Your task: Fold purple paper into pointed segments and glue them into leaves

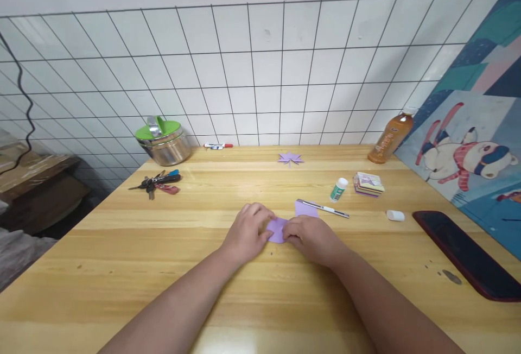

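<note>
Paper piece [277,230], purple, lies between left hand [247,230], at one edge, grip unclear, and right hand [312,238], pinching its opposite edge.

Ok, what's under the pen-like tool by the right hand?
A purple paper lies under the left part of the pen-like tool, tabletop under the rest. Anything directly beneath is covered; the right hand seems to hide the paper's near edge.

Two hands [249,234] [312,239], two purple sheets [277,231] [305,209]; beyond the hands, one each: paper star [290,158], pen [330,210], glue stick [338,190], paper stack [368,184], bottle [391,138], key bunch [157,182], lidded pot [167,147].
</note>
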Demonstrator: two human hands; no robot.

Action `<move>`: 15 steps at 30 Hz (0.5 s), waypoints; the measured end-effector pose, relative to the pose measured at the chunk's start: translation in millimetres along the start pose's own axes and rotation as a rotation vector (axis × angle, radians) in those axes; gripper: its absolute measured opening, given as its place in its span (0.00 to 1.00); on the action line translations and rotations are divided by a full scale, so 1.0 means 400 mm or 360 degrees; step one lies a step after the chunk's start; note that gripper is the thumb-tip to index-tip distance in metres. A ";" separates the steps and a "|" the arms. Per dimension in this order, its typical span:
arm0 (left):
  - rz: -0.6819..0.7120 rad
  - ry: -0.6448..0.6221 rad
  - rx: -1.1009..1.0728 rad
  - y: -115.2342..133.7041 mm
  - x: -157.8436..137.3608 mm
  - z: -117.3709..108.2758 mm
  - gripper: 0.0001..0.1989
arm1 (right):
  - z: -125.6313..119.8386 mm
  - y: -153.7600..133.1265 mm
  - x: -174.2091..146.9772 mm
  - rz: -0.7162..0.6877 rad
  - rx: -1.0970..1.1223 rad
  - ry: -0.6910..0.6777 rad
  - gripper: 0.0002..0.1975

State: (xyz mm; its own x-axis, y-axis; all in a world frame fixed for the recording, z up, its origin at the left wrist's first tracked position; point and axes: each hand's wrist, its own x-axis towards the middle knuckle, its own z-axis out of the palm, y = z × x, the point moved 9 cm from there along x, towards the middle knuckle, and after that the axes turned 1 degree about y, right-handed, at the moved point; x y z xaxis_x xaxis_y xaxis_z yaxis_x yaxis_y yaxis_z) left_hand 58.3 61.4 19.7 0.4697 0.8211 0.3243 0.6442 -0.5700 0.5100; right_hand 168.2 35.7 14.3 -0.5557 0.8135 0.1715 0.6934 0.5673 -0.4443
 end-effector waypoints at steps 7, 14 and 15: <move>0.0116 -0.0040 0.0002 0.016 0.000 -0.020 0.26 | -0.013 0.014 -0.007 0.0014 0.0073 -0.0020 0.12; 0.0099 -0.0298 -0.0067 -0.007 -0.007 0.022 0.07 | -0.002 0.019 -0.004 0.0024 0.0195 0.0030 0.10; 0.0054 -0.0297 -0.0099 -0.020 -0.007 0.025 0.08 | 0.002 0.024 -0.002 0.0046 0.0240 0.0034 0.09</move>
State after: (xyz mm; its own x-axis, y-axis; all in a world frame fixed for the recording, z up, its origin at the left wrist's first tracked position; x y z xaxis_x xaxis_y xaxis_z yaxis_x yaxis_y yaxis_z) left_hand 57.9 63.3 6.8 0.5979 0.7783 0.1916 0.5904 -0.5893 0.5515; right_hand 174.8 40.4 9.1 -0.5258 0.8325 0.1745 0.6314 0.5195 -0.5758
